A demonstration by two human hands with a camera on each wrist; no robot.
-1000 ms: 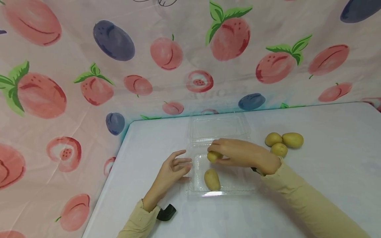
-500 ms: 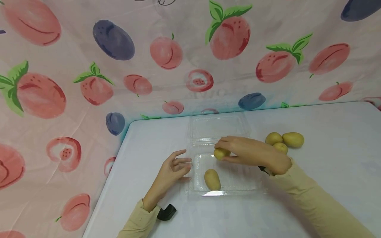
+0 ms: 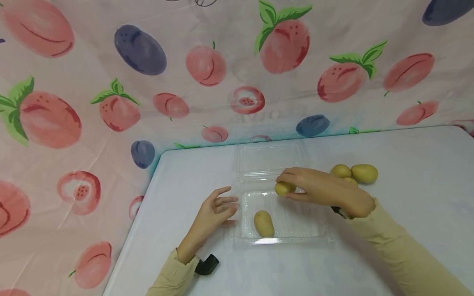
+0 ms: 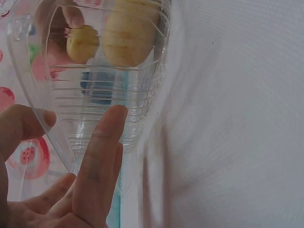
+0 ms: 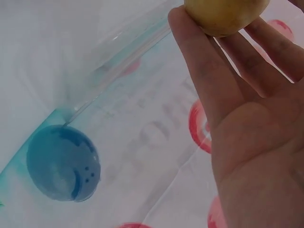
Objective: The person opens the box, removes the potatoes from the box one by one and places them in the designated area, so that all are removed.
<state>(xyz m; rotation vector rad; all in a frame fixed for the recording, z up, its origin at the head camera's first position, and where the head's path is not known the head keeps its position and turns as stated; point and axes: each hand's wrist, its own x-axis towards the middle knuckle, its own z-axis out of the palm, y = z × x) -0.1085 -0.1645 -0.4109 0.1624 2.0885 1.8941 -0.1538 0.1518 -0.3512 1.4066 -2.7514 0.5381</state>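
A clear plastic clamshell box (image 3: 296,222) lies with its lid folded back on the white table. Inside, near the left front, rests one yellow potato (image 3: 264,224). My right hand (image 3: 318,187) pinches another potato (image 3: 285,189) between thumb and fingers above the box's back half. In the right wrist view that held potato (image 5: 225,14) sits at the fingertips. My left hand (image 3: 211,211) is at the box's left side, fingers loosely extended. The left wrist view has its fingers (image 4: 102,156) close to the ribbed wall; whether they touch it I cannot tell.
Several things surround the box: a cluster of potatoes (image 3: 364,174), partly behind my right hand, lies at the right, and the transparent lid (image 3: 272,159) lies toward the back. A fruit-printed cloth (image 3: 207,98) rises behind and left of the table (image 3: 418,193).
My right hand has moved to the right with the potato, from over the box's left part toward its middle. My left hand and the potato in the box have stayed put.
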